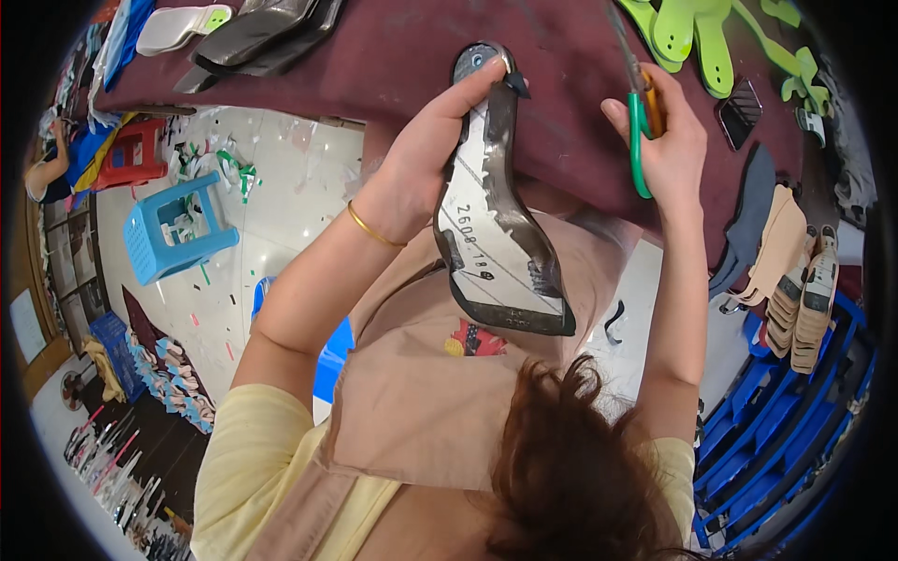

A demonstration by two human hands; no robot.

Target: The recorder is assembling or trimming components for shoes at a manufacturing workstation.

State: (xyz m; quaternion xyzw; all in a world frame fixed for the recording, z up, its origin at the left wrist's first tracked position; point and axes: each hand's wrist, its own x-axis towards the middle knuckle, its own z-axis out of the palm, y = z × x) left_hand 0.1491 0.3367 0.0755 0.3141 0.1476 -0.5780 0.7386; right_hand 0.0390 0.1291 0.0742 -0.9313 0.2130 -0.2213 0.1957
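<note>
My left hand (421, 150) grips a shoe insole (479, 220) by its narrow heel end, thumb on top. The insole hangs at a slant above my apron, its white underside up. Dark shiny lining wraps over its edge, with a jagged trimmed margin along the right side. A small dark flap sticks out beside my thumb. Over the table's near edge, my right hand (675, 140) is closed round a pair of scissors (640, 140) with green and orange handles. The blades point away from me, apart from the insole; their tips run out at the top.
On the maroon table (571, 122) lie dark lining pieces (271, 33), lime-green insoles (687, 33) and a phone (740, 114). Beige insoles (795, 280) are stacked at right, above blue crates (776, 411). A blue stool (178, 229) and red stool (133, 154) stand among scraps on the floor.
</note>
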